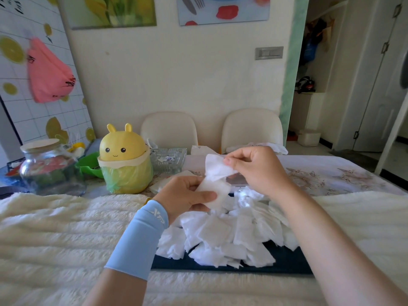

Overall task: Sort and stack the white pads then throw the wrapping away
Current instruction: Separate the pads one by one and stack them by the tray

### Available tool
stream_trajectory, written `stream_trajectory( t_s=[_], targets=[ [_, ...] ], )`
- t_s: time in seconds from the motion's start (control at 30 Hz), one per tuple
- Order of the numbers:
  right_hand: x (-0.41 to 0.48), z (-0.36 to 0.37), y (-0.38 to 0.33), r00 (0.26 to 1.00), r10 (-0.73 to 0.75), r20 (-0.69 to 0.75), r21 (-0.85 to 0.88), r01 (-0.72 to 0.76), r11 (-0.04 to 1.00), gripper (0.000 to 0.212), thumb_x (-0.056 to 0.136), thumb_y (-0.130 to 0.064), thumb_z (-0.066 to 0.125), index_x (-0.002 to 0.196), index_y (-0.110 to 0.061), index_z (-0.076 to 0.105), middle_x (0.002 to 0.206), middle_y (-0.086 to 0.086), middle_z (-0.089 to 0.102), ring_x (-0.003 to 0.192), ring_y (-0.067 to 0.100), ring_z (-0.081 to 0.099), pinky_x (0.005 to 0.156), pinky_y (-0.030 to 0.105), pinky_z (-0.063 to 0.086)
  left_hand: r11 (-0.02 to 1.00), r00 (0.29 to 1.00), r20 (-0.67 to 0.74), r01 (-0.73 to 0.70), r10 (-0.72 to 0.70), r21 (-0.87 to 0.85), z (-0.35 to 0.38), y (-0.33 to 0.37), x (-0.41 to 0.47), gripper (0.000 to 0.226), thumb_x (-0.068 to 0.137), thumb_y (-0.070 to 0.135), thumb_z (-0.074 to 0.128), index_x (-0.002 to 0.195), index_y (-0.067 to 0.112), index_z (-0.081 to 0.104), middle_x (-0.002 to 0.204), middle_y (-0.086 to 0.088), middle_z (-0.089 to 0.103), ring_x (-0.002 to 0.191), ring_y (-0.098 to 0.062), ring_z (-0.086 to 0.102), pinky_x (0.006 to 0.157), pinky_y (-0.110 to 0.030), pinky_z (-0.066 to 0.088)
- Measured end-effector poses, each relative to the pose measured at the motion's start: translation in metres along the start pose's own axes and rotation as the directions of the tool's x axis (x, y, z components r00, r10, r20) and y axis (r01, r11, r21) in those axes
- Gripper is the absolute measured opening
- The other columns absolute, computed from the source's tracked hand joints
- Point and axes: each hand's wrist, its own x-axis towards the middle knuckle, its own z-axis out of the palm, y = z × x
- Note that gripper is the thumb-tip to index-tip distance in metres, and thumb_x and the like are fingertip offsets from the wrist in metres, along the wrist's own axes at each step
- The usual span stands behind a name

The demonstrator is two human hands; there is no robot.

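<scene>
**White pads (231,235) being sorted**

Most of the white pads are lying in a loose, overlapping heap on a dark blue mat (287,263), which is sitting on a cream fleecy blanket (55,228). The left hand (185,195), wearing a pale blue sleeve (141,237), is gripping a small stack (213,192) of pads just above the far edge of the heap, its thumb lying across the top. The right hand (258,168) is pinching a single pad (217,167) between thumb and fingertips. That pad is hanging down with its lower edge touching the stack. A yellow rabbit-faced bin (123,155) lined with a green bag is standing to the left, beside a glass jar (48,171).
</scene>
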Motion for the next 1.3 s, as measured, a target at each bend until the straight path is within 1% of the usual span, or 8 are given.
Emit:
stream_trajectory(
  t_s=[0.1, 0.2, 0.33, 0.47, 0.6, 0.77, 1.07, 1.3],
  targets=[
    [-0.003, -0.017, -0.005, 0.974, 0.090, 0.210, -0.153, -0.058, 0.986, 0.007, 0.092, -0.019, 0.074, 0.092, -0.014, 0.078, 0.091, 0.004, 0.078, 0.081, 0.015, 0.073, 0.070, 0.018, 0.057, 0.981, 0.962, -0.272, 0.042, 0.011, 0.189, -0.016, -0.004, 0.004, 0.023, 0.085, 0.005, 0.072, 0.108, 0.009, 0.067, 0.093, -0.009, 0.071, 0.073, -0.019, 0.068, 0.065, -0.024, 0.060],
    [-0.004, -0.023, -0.001, 0.907, 0.215, 0.363, -0.387, -0.063, 0.920, 0.010, 0.088, -0.032, 0.077, 0.093, -0.024, 0.080, 0.103, -0.008, 0.077, 0.101, 0.006, 0.069, 0.094, 0.020, 0.049, 0.986, 0.902, -0.427, 0.006, 0.067, 0.168, -0.030, -0.002, 0.002, 0.013, 0.090, 0.006, 0.064, 0.103, 0.009, 0.065, 0.095, -0.010, 0.068, 0.076, -0.021, 0.065, 0.065, -0.024, 0.057],
    [-0.003, -0.014, -0.003, 0.975, 0.095, 0.202, -0.260, -0.040, 0.965, 0.008, 0.088, -0.029, 0.076, 0.092, -0.023, 0.080, 0.095, -0.005, 0.078, 0.093, 0.010, 0.072, 0.090, 0.022, 0.052, 0.992, 0.902, -0.415, -0.087, 0.119, 0.094, -0.020, 0.002, 0.002, 0.037, 0.090, -0.003, 0.058, 0.119, 0.019, 0.049, 0.100, -0.013, 0.063, 0.065, -0.026, 0.069, 0.052, -0.025, 0.056],
    [-0.004, -0.008, -0.008, 0.979, 0.043, 0.202, -0.076, -0.028, 0.997, 0.008, 0.093, -0.019, 0.072, 0.093, -0.013, 0.077, 0.080, 0.004, 0.076, 0.072, 0.020, 0.073, 0.083, 0.036, 0.059, 0.991, 0.937, -0.321, -0.120, 0.135, 0.065, -0.004, 0.006, 0.001, 0.022, 0.093, -0.006, 0.053, 0.097, 0.015, 0.060, 0.108, -0.020, 0.063, 0.058, -0.024, 0.070, 0.053, -0.025, 0.056],
    [-0.005, -0.004, -0.008, 0.981, 0.027, 0.192, -0.002, -0.027, 1.000, 0.006, 0.091, -0.014, 0.073, 0.098, -0.015, 0.074, 0.066, -0.003, 0.070, 0.059, 0.015, 0.066, 0.055, 0.027, 0.049, 0.987, 0.967, -0.241, -0.115, 0.084, -0.116, 0.003, 0.008, -0.001, 0.030, 0.097, -0.002, 0.046, 0.102, 0.015, 0.069, 0.113, -0.021, 0.068, 0.078, -0.024, 0.072, 0.064, -0.026, 0.059],
    [-0.004, 0.003, -0.008, 0.988, -0.034, 0.149, 0.145, 0.012, 0.989, 0.022, 0.089, -0.013, 0.075, 0.109, -0.019, 0.067, 0.070, 0.007, 0.071, 0.056, 0.020, 0.062, 0.043, 0.024, 0.041, 0.961, 0.975, -0.174, -0.172, 0.136, -0.215, 0.010, 0.005, 0.000, 0.037, 0.094, -0.008, 0.052, 0.120, 0.014, 0.064, 0.115, -0.022, 0.070, 0.100, -0.035, 0.071, 0.080, -0.037, 0.061],
    [-0.002, 0.003, -0.003, 0.994, -0.078, 0.073, -0.200, 0.091, 0.976, 0.022, 0.085, -0.012, 0.074, 0.102, -0.027, 0.072, 0.081, -0.005, 0.069, 0.063, 0.004, 0.061, 0.067, 0.018, 0.050, 0.917, 0.980, -0.189, -0.126, 0.057, -0.377, 0.008, 0.004, 0.003, 0.033, 0.098, -0.003, 0.048, 0.129, 0.008, 0.058, 0.124, -0.024, 0.063, 0.109, -0.039, 0.066, 0.074, -0.039, 0.062],
    [-0.002, -0.023, -0.015, 0.992, 0.003, 0.128, 0.053, -0.010, 0.999, 0.017, 0.087, -0.008, 0.075, 0.081, -0.023, 0.078, 0.095, 0.004, 0.078, 0.083, 0.012, 0.067, 0.083, 0.029, 0.055, 0.980, 0.960, -0.275, -0.101, 0.051, -0.172, 0.007, -0.001, 0.005, 0.027, 0.093, 0.002, 0.059, 0.119, 0.006, 0.068, 0.106, -0.013, 0.073, 0.095, -0.025, 0.072, 0.079, -0.035, 0.061]
  ],
)
